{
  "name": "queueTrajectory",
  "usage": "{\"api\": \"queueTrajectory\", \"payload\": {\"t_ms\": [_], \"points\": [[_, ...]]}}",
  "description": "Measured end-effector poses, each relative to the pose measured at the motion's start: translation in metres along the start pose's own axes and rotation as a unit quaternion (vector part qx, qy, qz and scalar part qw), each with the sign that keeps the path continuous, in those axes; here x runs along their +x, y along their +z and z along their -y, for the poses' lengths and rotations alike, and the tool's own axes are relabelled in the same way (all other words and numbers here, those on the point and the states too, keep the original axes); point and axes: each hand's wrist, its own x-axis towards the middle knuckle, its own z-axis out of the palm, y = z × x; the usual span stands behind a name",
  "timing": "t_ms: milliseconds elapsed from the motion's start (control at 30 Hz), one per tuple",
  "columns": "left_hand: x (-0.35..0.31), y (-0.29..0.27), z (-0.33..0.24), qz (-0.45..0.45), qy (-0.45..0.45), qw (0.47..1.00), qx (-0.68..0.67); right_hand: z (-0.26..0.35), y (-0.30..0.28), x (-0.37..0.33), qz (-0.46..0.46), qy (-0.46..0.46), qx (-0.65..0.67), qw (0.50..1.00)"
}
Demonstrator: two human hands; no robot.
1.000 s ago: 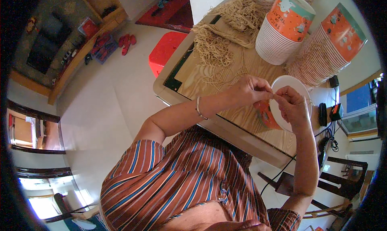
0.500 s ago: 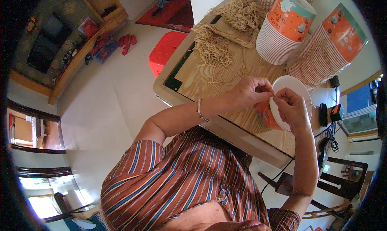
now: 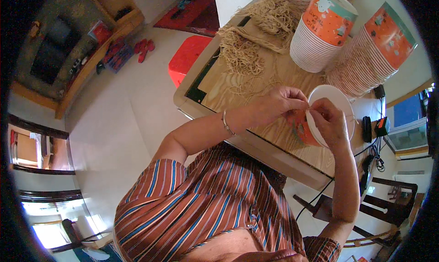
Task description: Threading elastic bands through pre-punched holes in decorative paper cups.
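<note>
Holding one orange paper cup (image 3: 305,130) on its side, up over the near right part of the wooden bench (image 3: 256,93). White open mouth facing right and a bit far, bottom pointing left, so long axis running left to right. Right hand (image 3: 333,122) wrapped over the rim, fingers curled tight on the cup edge. Left hand (image 3: 280,105) just to the left, touching the same rim at the far side, fingertips (image 3: 302,103) pinched together on something thin, maybe a bit of string; too small to tell for sure. Both hands meeting at the top of the rim, almost touching each other there. Left hand nearer to the pile of tan string (image 3: 242,56), far and to the left on the bench. Two tall stacks of orange paper cups (image 3: 322,31) lying at the far right, well apart from the hands. Much of the held cup hidden under both hands; only a strip of orange side and the white inside showing. Near edge of the bench hidden by the arms and the striped shirt (image 3: 206,211).
</note>
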Motion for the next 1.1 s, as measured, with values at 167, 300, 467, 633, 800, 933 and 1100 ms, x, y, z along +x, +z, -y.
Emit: {"api": "queueTrajectory", "payload": {"t_ms": [167, 300, 467, 633, 800, 933, 1100], "points": [[0.001, -0.001, 0.001, -0.009, 0.006, 1.0, 0.014, 0.023, -0.009, -0.001, -0.05, 0.003, 0.054, 0.997], [0.003, 0.0, 0.003, -0.019, 0.01, 1.0, 0.019, 0.026, -0.008, -0.001, -0.037, -0.031, 0.005, 0.999], [0.0, -0.001, -0.001, -0.011, 0.025, 0.998, 0.051, 0.038, -0.006, 0.0, -0.02, -0.059, -0.104, 0.993], [0.003, -0.003, 0.002, -0.007, 0.048, 0.995, 0.093, 0.038, -0.003, -0.001, -0.034, -0.114, -0.17, 0.978], [0.002, -0.002, -0.005, -0.016, 0.087, 0.971, 0.222, 0.04, -0.001, -0.003, -0.038, -0.137, -0.227, 0.963], [0.001, 0.0, -0.012, -0.014, 0.143, 0.931, 0.336, 0.036, -0.002, -0.002, -0.032, -0.144, -0.233, 0.961], [-0.002, 0.003, -0.011, -0.046, 0.173, 0.893, 0.412, 0.035, -0.005, 0.002, -0.017, -0.053, -0.147, 0.988]]}}
